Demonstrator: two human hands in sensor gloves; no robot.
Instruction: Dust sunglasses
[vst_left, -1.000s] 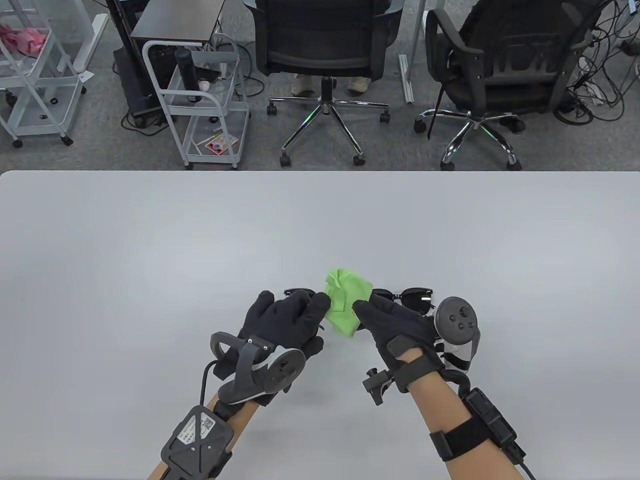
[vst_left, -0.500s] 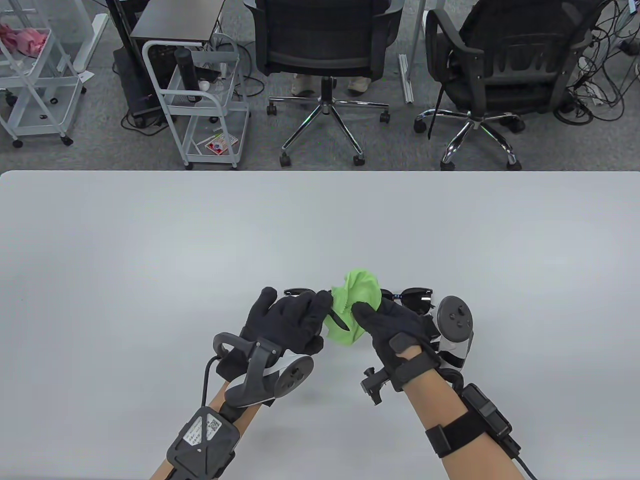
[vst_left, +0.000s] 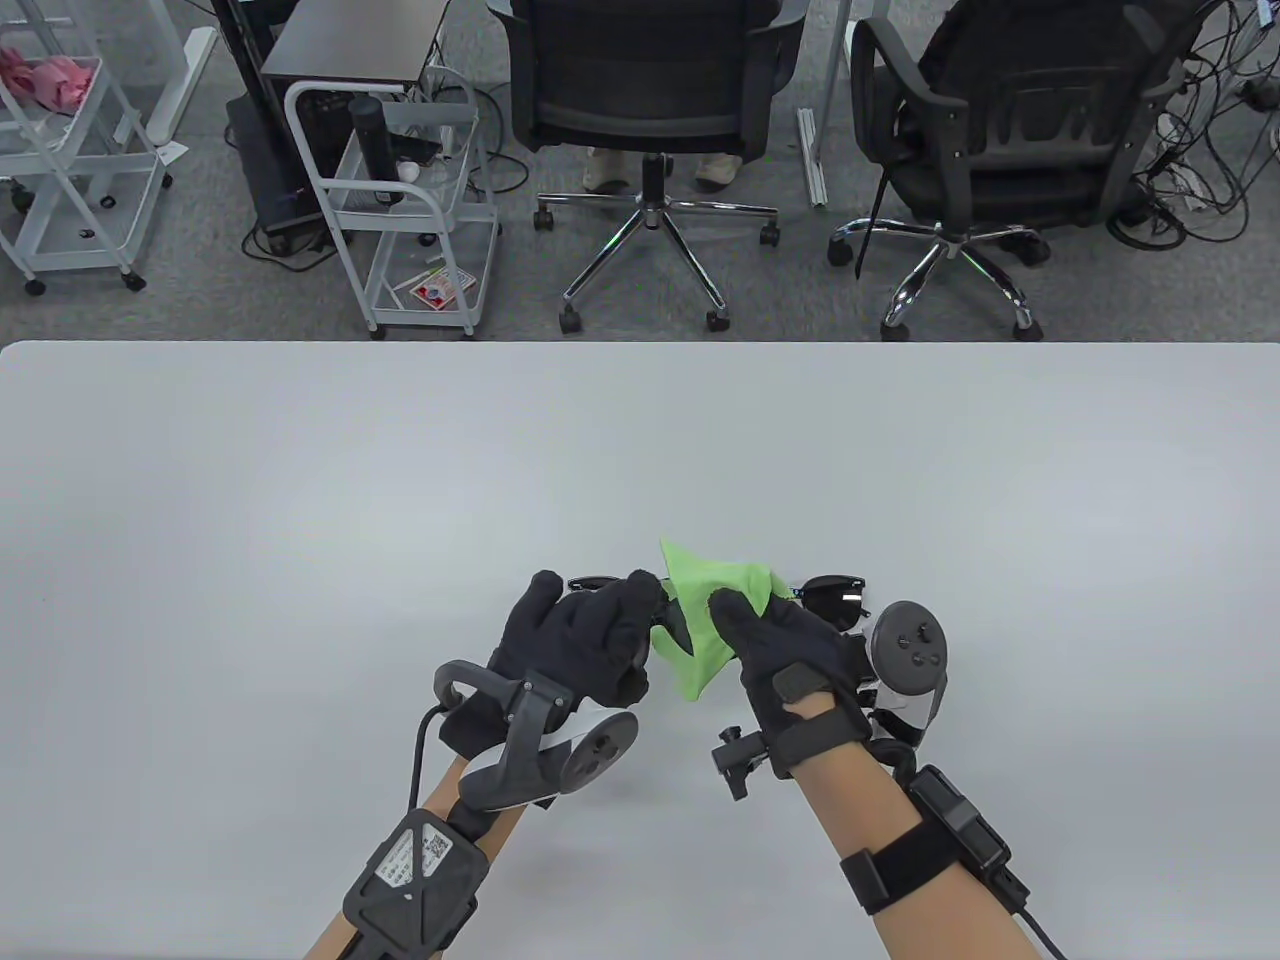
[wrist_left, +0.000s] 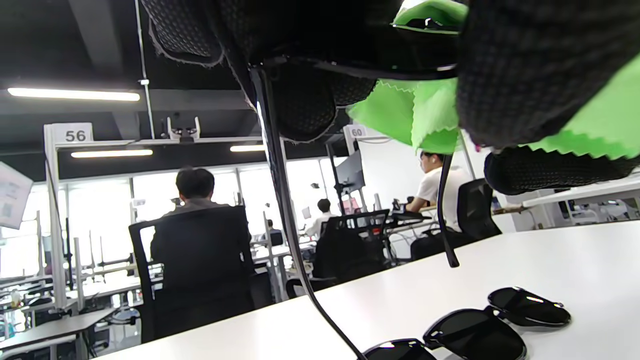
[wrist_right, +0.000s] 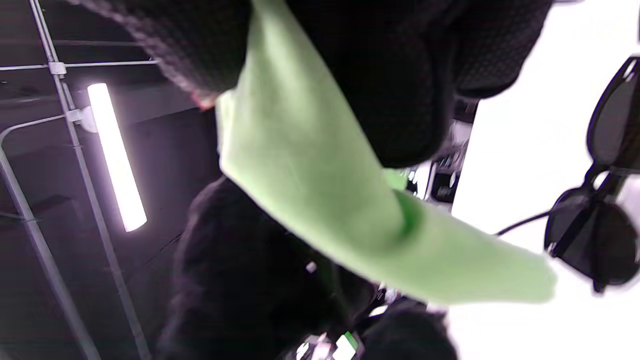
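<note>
My left hand grips a black pair of sunglasses just above the table. In the left wrist view its temple arms hang down below my fingers. My right hand pinches a green cloth and presses it against the right end of the held pair, hiding that lens. The cloth also shows around the frame in the left wrist view, and as a green fold under my right fingers. A second black pair of sunglasses lies on the table beside my right hand.
The white table spreads wide to the left and beyond the hands. In the left wrist view the lying sunglasses sit close below the hands. Two office chairs and a white trolley stand past the far edge.
The green cloth went from a bunched wad to a spread, pointed shape over the glasses. My right hand slid a little left and away; the left hand edged right and kept its hold.
</note>
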